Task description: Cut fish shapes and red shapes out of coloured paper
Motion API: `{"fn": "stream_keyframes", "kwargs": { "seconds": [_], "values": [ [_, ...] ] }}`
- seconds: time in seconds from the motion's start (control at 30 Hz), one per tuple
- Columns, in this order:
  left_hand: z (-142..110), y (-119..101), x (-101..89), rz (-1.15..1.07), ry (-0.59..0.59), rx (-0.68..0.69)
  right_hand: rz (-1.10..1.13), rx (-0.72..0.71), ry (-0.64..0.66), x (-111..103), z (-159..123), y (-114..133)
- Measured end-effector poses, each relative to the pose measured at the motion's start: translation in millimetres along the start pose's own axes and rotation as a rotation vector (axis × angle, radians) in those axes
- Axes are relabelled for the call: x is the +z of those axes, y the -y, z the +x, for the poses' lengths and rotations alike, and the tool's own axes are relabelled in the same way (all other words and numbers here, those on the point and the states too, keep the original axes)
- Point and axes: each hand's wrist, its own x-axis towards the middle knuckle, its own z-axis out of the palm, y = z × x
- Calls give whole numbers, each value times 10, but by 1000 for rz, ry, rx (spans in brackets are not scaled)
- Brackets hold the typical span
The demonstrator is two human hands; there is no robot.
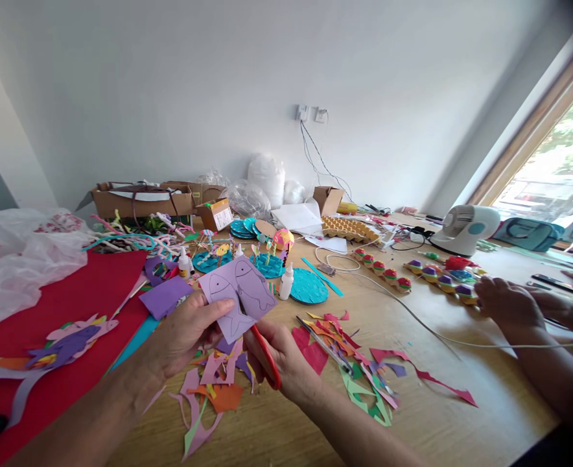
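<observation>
- Head view: across your one table (437, 434), the fish cutting looks partway along, with some shapes done and a drawn pair left to free.
- One large red sheet (102, 285) lies to your left; the fish cutouts (63, 347) heaped on it appear finished. At least two show, one purple and one pink; the overlap prevents a full count.
- One white fan (461, 230) stands at the right, beyond a co-worker's hands (507, 301).
- Two egg-carton rows: the red-and-green row (378, 266) has five humps, the purple-and-yellow row (437, 279) at least four.
- Your own two hands: the left hand (182, 331) pinches paper, thumb on top; the right hand (286, 363) is closed round scissor handles.
- Blue discs (309, 285): three lie apart, two carrying decorations, plus a stack behind that you can't count from here.
- One lilac sheet (232, 277), held up before you between both hands, bears two drawn fish (253, 285). A slit runs between them, yet neither outline seems cut round; that is what's left.
- One pair of red-handled scissors (269, 360), blades mostly hidden by the paper.
- Three glue bottles (286, 282), one partly hidden.
- One pen (323, 344) among paper scraps (223, 397) too many to count.
</observation>
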Motion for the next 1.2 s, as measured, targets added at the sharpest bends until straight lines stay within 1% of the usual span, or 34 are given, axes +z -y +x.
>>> {"fn": "stream_keyframes", "kwargs": {
  "seconds": [0.13, 0.37, 0.53, 0.67, 0.87, 1.07, 1.2],
  "values": [
    [-14, -3, 28, 10, -93, 34, 14, -10, 13, -7, 4, 15],
    [-67, -81, 77, -1, -115, 11, 28, 5, 30, -6, 7, -18],
    [-81, -105, 108, -32, -67, 39, 10, -14, 30, -3, 4, -54],
    [-85, -94, 124, -29, -49, 22, -15, -9, 26, -11, 2, -52],
    [-62, -38, 45, -31, -13, 5, 16, -4, 21, -15, 10, -36],
    [-36, -41, -25, -42, 60, -7, 42, 31, 45, -17, 25, -78],
    [-33, -55, -34, -48, 63, -15, 10, 10, 29, -12, 28, -88]
  ]
}}
